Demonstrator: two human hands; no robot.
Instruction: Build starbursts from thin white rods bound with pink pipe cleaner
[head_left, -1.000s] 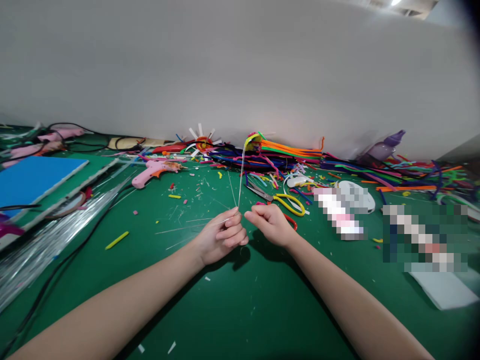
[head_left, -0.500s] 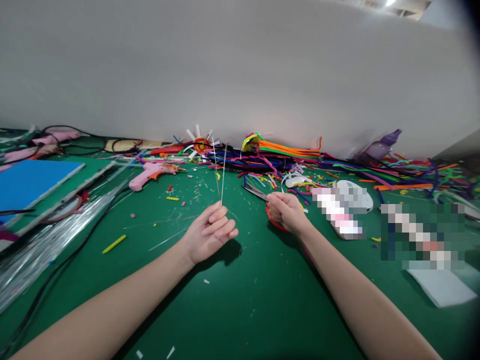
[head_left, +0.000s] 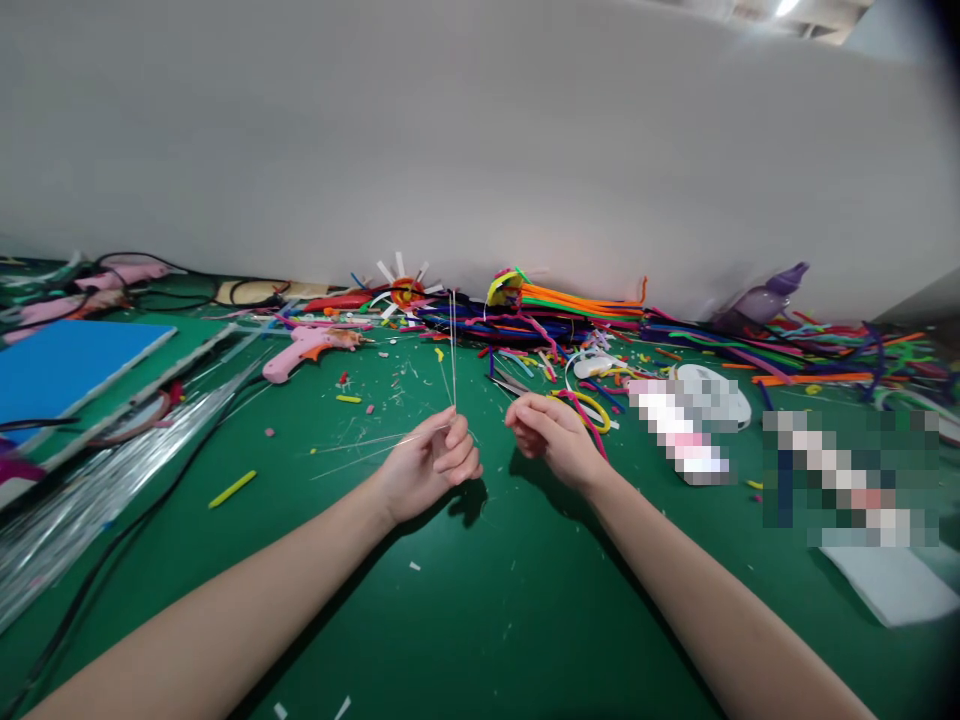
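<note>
My left hand [head_left: 431, 465] is closed in a pinch around thin clear strands [head_left: 454, 350]. They stand up from the fingertips, and more fine strands trail leftward behind the wrist. Over the table at centre right, my right hand [head_left: 551, 437] has its fingers curled together; what they hold, if anything, is too small to make out. Just behind that hand lie scissors [head_left: 508, 384], their metal blades pointing left. The hand hides much of them, and a yellow loop [head_left: 589, 405] with a pink-red edge shows beyond the knuckles.
A pink glue gun [head_left: 300, 350] lies to the left, near silvery strips [head_left: 142, 460] and a blue board [head_left: 67, 365]. Coloured pipe cleaners [head_left: 577, 305] pile along the wall. A white round item [head_left: 712, 395] and a purple bottle [head_left: 765, 297] are on the right. Scraps dot the green table [head_left: 480, 610].
My right hand has come left and turned, and the red scissor handle no longer shows under it. My left hand has shifted slightly right, with the strands now more upright.
</note>
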